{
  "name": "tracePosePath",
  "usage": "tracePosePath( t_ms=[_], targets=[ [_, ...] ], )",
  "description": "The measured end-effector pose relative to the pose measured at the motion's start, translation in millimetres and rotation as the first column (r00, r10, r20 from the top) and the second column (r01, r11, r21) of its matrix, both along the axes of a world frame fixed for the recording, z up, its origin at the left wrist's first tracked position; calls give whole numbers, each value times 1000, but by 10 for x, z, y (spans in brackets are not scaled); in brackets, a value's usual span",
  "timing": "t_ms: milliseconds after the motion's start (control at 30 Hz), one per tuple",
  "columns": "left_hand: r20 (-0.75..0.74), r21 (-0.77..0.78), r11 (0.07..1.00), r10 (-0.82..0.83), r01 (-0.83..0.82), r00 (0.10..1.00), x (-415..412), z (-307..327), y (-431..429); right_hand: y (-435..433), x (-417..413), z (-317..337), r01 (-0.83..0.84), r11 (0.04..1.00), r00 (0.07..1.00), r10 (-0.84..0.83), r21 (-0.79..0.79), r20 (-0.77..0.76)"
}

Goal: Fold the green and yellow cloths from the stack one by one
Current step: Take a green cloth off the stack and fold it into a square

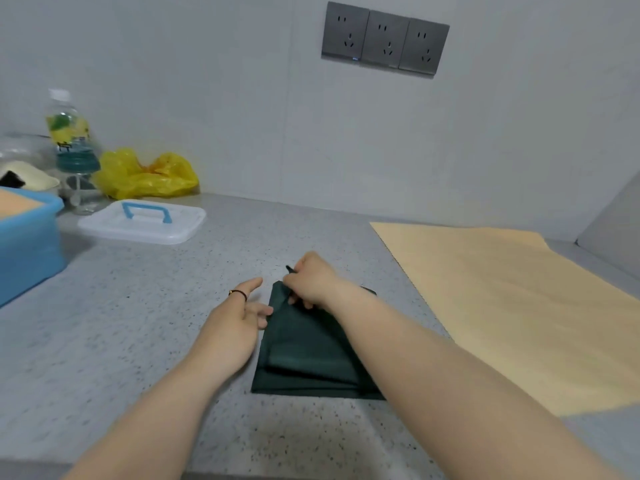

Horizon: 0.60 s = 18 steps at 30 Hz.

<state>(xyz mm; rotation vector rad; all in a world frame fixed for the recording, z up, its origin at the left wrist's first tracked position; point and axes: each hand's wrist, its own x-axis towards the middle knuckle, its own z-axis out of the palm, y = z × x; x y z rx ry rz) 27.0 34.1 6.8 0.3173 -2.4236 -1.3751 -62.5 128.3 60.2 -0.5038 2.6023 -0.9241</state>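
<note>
Green cloth [304,355] folded, centre of counter [138,323]. Left hand [232,327]: fingers straight, slightly apart, tips at cloth's left edge. Right hand [311,282]: fingers curled, pinching cloth's far corner. Yellow cloth [502,306] flat, right. Bin [27,244], far left: holds tan sheet [14,204]; lid [142,221] lies beside it.

Blue bin [27,244], lid [142,225], bottle [71,140] and yellow bag [149,176] sit left.

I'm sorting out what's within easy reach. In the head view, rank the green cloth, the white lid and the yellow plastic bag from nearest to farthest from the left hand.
From the left hand:
1. green cloth, right at its fingertips.
2. white lid, farther back and to the left.
3. yellow plastic bag, behind the lid against the wall.
</note>
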Motion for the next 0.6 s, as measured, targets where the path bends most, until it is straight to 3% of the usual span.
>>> tracePosePath(
  t_ms=[100, 167, 233, 333, 433, 600],
  targets=[
    [-10, 31, 999, 25, -25, 1000, 16, 13, 2, 48, 53, -65, -18, 999, 997, 21, -51, 68],
    [-15, 3, 999, 33, -33, 999, 33, 20, 8, 153, 68, -22, 23, 986, 996, -9, -167, 85],
    [-3, -22, 999, 36, -36, 999, 44, 12, 19, 333, 45, 10, 74, 974, 995, -85, -215, -43],
    [37, -100, 995, 17, -13, 999, 50, -18, 34, 681, 7, -94, 117, 992, 932, -92, 50, -350],
    [87, -178, 984, 12, 4, 996, 49, -29, 35, 864, 48, -320, 76, 971, 934, 11, 228, -357],
    [64, -183, 983, 33, -21, 997, 27, 159, 11, 841, 67, -540, 45, 939, 921, 94, 342, -378]
  ],
)
